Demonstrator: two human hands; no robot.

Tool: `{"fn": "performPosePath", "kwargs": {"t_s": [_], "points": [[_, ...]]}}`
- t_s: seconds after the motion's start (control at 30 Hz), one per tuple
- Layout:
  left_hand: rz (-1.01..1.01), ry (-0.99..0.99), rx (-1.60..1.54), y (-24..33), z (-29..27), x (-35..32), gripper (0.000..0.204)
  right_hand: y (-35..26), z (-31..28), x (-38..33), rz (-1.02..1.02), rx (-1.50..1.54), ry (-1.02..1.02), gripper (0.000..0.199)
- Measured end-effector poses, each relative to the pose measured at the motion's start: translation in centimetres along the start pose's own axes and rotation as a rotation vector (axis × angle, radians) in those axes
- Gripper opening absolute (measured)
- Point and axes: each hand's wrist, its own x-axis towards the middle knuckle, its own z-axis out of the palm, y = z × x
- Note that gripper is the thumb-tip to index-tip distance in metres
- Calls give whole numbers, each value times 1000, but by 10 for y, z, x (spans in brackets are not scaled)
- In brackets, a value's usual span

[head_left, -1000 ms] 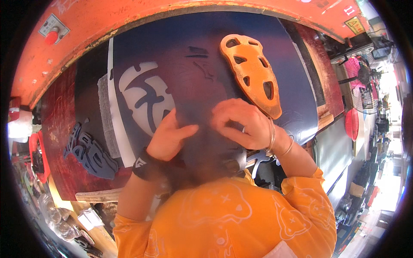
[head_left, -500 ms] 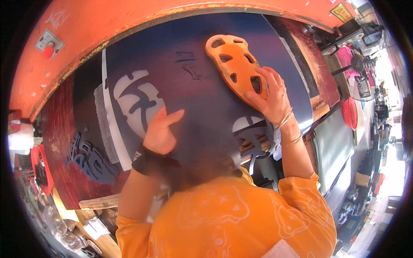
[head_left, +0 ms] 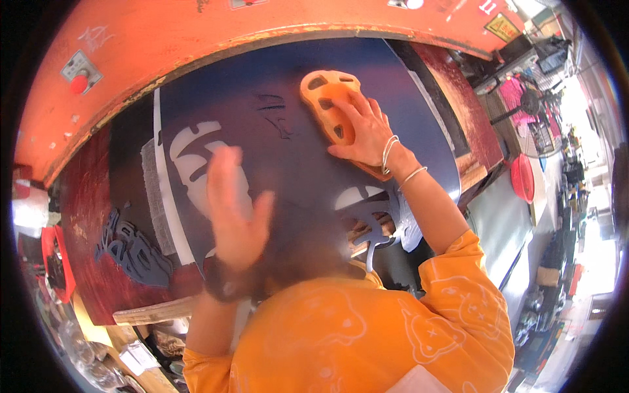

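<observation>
An orange die-like block (head_left: 314, 105), long and rounded with several holes through it, lies on a dark blue sheet (head_left: 295, 56). My right hand (head_left: 367, 131) spans its middle and lower part, fingers spread over the top and thumb at its left edge. My palm hides part of its lower end. Blurred by motion, my left hand (head_left: 236, 209) is over the sheet's left part, thumb apart from the fingers, with nothing in it. Behind it shows a pale cut-out area (head_left: 190, 157) in the sheet. Dark cut lines (head_left: 272, 108) mark the sheet left of the block.
An orange machine beam (head_left: 262, 23) arches across the far side, with a red button (head_left: 79, 84) at left. Dark blue cut pieces (head_left: 134, 252) lie on the worn red board (head_left: 78, 216). At the sheet's near right, cut scraps (head_left: 370, 223) hang at the edge. A red basket (head_left: 522, 178) is farther right.
My right hand has slid from the block's lower right side onto its middle. My left hand has turned its fingers upward. The block stays in about the same place on the sheet.
</observation>
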Motion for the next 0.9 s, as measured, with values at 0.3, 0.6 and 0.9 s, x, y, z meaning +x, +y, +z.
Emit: {"fn": "performPosePath", "kwargs": {"t_s": [0.3,0.6,0.9], "points": [[205,-374,343,-12,36,2,49,-9,-7,0,-16,108,61,74],[197,-367,332,-13,35,3,49,-29,12,6,2,46,95,70],[171,-380,183,-19,31,8,45,-7,2,5,-177,166,58,69]]}}
